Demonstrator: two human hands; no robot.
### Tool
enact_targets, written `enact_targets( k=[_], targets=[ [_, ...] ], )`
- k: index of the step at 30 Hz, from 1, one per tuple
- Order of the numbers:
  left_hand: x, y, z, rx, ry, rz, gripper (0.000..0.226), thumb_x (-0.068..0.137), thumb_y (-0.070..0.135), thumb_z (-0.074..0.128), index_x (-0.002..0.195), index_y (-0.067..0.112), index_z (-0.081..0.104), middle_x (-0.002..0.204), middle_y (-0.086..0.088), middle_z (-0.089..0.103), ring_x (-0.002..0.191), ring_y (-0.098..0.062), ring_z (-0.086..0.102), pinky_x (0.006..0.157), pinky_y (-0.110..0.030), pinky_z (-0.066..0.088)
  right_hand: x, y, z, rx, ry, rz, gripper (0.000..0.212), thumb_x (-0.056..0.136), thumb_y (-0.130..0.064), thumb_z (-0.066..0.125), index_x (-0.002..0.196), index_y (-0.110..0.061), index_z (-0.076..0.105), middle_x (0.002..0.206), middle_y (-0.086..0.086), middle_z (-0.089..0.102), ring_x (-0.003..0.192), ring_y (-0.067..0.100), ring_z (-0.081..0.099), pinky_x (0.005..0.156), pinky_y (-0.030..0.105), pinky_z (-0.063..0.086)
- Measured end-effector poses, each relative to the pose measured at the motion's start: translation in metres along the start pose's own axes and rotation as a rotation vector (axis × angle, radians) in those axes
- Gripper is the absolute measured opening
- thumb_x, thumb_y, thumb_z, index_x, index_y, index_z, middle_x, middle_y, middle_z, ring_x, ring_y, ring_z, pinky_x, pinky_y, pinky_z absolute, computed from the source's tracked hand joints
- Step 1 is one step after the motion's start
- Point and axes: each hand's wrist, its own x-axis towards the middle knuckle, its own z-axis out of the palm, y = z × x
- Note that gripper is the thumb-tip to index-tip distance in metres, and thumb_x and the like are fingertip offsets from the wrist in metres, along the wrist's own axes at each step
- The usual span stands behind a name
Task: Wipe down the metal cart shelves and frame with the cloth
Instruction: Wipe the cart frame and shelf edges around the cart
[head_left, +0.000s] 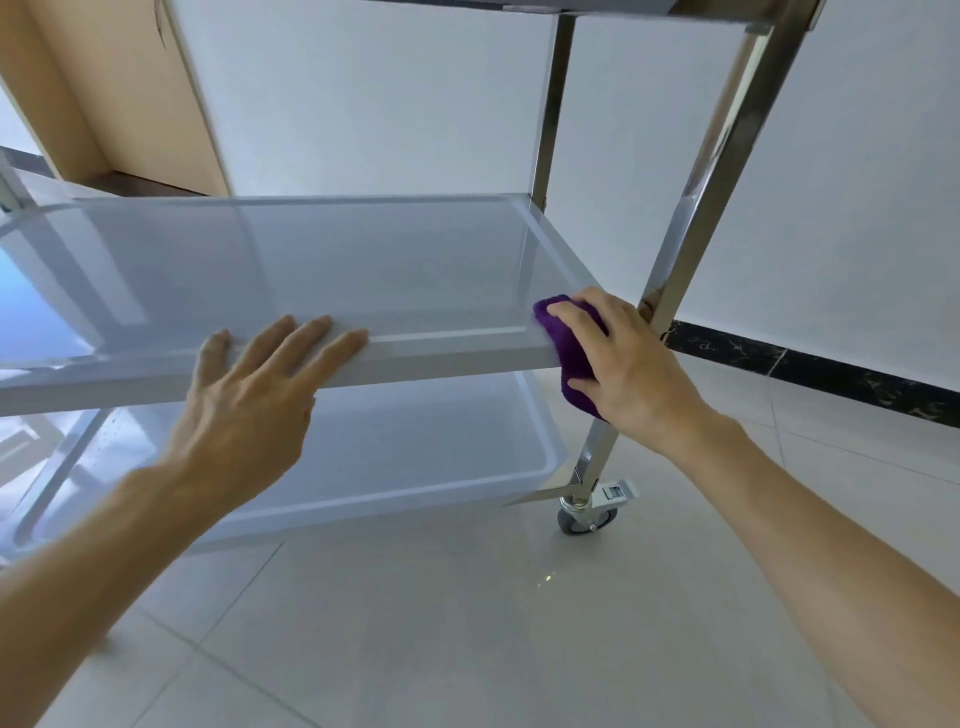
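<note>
Purple cloth (571, 358), silver cart frame (727, 156), seemingly black-marbled skirting (831, 371)

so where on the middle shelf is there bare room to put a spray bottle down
The middle shelf is bare from its back rim forward, between the left hand flat on the front edge and the right hand gripping the purple cloth. The front right corner by the post is crowded.
</note>
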Motion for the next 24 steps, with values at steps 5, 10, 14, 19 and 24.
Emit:
enact_targets(
  k=[5,10,14,19,24],
  targets=[
    [0.001,0.003,0.007,-0.06,0.081,-0.036,0.064,0.088,0.005,0.062,0.144,0.03,0.046,0.147,0.001,0.051,0.135,-0.029,0.048,0.106,-0.064,0.027,0.004,-0.01,0.009,-0.079,0.087,0.004,0.076,0.077,-0.01,0.081,0.143,-0.007,0.042,0.141,0.018,0.043,0.127,0.038,0.044,0.103,0.05,0.046],
    [0.002,0.004,0.013,-0.069,0.073,-0.021,0.076,0.074,-0.004,0.07,0.143,0.019,0.046,0.147,-0.003,0.051,0.135,-0.034,0.047,0.109,-0.06,0.028,0.026,-0.076,0.019,-0.041,0.142,-0.083,0.076,0.072,-0.002,0.078,0.141,-0.002,0.046,0.141,0.024,0.046,0.123,0.043,0.047,0.108,0.048,0.037],
    [0.005,0.001,0.01,-0.106,0.047,-0.037,0.074,0.071,-0.011,0.068,0.139,0.01,0.049,0.144,-0.009,0.054,0.133,-0.035,0.049,0.111,-0.053,0.031,0.045,-0.135,0.031,-0.042,0.127,-0.158,0.084,0.075,-0.007,0.076,0.148,-0.008,0.034,0.148,0.021,0.036,0.131,0.038,0.039,0.113,0.043,0.028],
    [0.006,-0.01,0.005,-0.176,-0.015,-0.058,0.077,0.073,-0.015,0.062,0.142,0.015,0.047,0.149,-0.002,0.049,0.14,-0.029,0.043,0.116,-0.046,0.026,0.039,-0.089,0.022,-0.047,0.102,-0.204,0.081,0.08,-0.013,0.075,0.15,-0.016,0.033,0.149,0.011,0.036,0.131,0.03,0.041,0.111,0.036,0.032],
    [0.012,-0.001,0.005,-0.213,-0.02,-0.102,0.079,0.074,-0.013,0.056,0.145,0.019,0.043,0.153,0.005,0.043,0.145,-0.023,0.035,0.12,-0.043,0.019,0.013,-0.004,0.01,-0.033,0.096,-0.011,0.078,0.077,-0.016,0.081,0.144,-0.014,0.041,0.141,0.013,0.044,0.124,0.036,0.049,0.098,0.048,0.048]
  ],
)
